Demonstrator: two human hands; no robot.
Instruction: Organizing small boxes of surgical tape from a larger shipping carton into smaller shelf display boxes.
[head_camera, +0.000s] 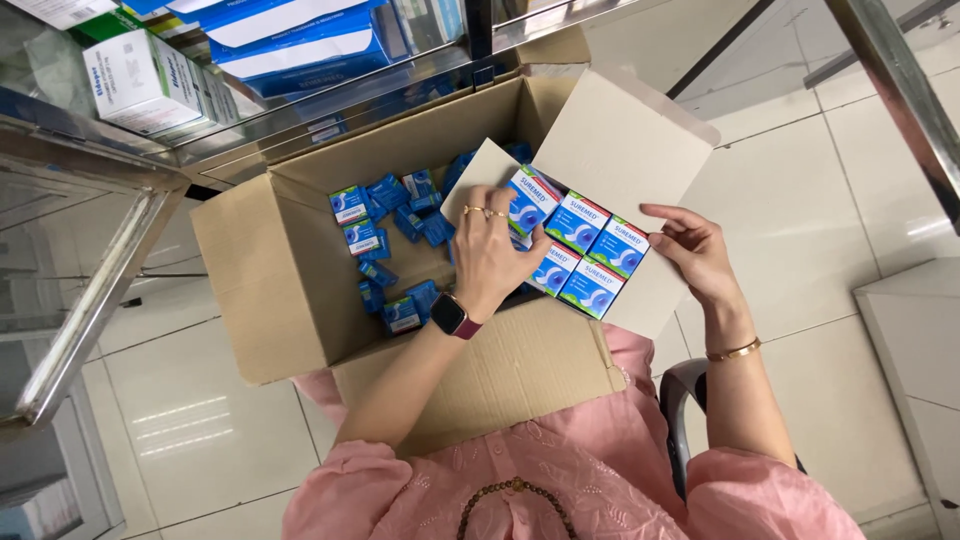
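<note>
An open brown cardboard carton (270, 260) rests on my lap, with several small blue boxes (385, 235) loose on its bottom. Over its right side I hold a white inner carton (625, 135) with its lid flap up, packed with several blue-and-white boxes (590, 260) in rows. My left hand (488, 255), with rings and a dark watch, grips a blue-and-white box at the left end of the rows. My right hand (695, 250), with a gold bracelet, supports the white carton's right edge.
A glass shelf unit with metal framing (95, 300) stands at the left, with white and blue packages (140, 80) on its upper shelf. A metal post (900, 90) crosses the top right. White tiled floor (800, 220) lies beneath; a chair arm (675, 400) shows by my right side.
</note>
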